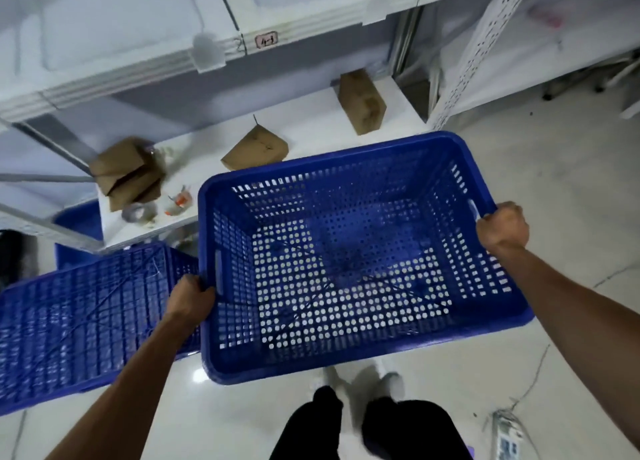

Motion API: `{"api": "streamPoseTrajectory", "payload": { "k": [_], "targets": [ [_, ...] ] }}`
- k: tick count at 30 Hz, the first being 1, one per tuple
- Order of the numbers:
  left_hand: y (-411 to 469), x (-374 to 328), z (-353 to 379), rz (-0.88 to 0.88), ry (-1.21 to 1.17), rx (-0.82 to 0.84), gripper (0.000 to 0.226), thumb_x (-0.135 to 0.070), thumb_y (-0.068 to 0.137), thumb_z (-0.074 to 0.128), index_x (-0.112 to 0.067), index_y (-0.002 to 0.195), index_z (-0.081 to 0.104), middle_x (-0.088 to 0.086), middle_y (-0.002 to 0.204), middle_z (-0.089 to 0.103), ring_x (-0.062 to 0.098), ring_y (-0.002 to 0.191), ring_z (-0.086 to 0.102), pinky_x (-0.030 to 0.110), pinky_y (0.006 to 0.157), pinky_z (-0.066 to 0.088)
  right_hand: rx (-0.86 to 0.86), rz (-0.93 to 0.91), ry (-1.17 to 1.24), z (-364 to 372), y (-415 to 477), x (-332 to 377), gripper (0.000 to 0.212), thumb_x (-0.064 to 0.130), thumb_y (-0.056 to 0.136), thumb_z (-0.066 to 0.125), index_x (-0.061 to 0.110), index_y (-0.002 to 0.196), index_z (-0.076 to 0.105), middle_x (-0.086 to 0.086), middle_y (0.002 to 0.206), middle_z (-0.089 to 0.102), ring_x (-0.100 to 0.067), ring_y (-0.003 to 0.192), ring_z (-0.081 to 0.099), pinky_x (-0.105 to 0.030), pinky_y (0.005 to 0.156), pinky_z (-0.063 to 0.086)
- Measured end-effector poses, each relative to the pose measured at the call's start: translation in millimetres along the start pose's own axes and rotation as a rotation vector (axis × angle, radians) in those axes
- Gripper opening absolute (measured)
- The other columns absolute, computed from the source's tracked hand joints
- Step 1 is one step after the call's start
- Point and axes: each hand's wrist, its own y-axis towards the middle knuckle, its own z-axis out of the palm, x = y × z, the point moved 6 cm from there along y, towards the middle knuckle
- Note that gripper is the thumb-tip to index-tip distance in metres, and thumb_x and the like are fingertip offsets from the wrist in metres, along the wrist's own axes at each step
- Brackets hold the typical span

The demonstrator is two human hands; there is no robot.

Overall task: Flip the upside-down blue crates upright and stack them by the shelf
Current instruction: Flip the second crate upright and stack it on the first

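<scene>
An upright blue perforated crate [346, 262] hangs in the air in front of me, its open side facing up. My left hand [192, 298] grips its left rim near the handle slot. My right hand [504, 229] is closed on the right rim at the other handle. To the left, an upside-down blue crate [79, 321] rests on the floor with its ribbed bottom facing up. Behind it, part of another blue crate [81, 220] shows under the shelf's edge.
A white shelf unit [311, 120] stands ahead; its low board carries brown cardboard boxes [362, 101], a tape roll [138, 212] and small scraps. A perforated upright [474, 54] is at the right. My legs [363, 428] are below, and a power strip [507, 435] lies on the pale floor.
</scene>
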Motion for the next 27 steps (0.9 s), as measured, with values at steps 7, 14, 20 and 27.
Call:
{"api": "streamPoseTrajectory", "payload": {
  "k": [7,14,20,27],
  "targets": [
    [41,-88,25,-0.010,0.035,-0.004,0.021,-0.011,0.091,0.064,0.008,0.081,0.064,0.024,0.077,0.065,0.036,0.070,0.064,0.042,0.064,0.051,0.033,-0.029,-0.020,5,124,15,0.033,0.012,0.086,0.055,-0.007,0.112,0.058,-0.028,0.115,0.062,-0.044,0.100,0.063,-0.048,0.089,0.052],
    [62,-180,88,-0.129,0.034,-0.041,0.013,-0.008,0.089,0.062,0.000,0.079,0.059,0.018,0.079,0.060,0.033,0.075,0.061,0.034,0.064,0.044,0.132,-0.064,-0.075,27,258,5,0.032,0.011,0.089,0.055,-0.007,0.115,0.055,-0.028,0.118,0.060,-0.045,0.104,0.061,-0.047,0.089,0.049],
    [76,-241,135,-0.186,0.013,-0.082,0.015,-0.009,0.089,0.060,0.005,0.095,0.063,0.018,0.088,0.061,0.028,0.076,0.054,0.034,0.069,0.043,0.204,-0.092,-0.130,47,351,-14,0.029,0.017,0.088,0.053,-0.004,0.106,0.061,-0.026,0.105,0.066,-0.042,0.086,0.066,-0.047,0.077,0.056],
    [99,-270,154,-0.254,0.009,-0.102,0.015,-0.007,0.091,0.057,0.003,0.097,0.065,0.016,0.088,0.063,0.028,0.076,0.057,0.034,0.068,0.043,0.239,-0.182,-0.151,80,415,7,0.034,0.017,0.089,0.053,-0.005,0.114,0.059,-0.026,0.113,0.064,-0.043,0.095,0.064,-0.048,0.082,0.053]
  ]
}}
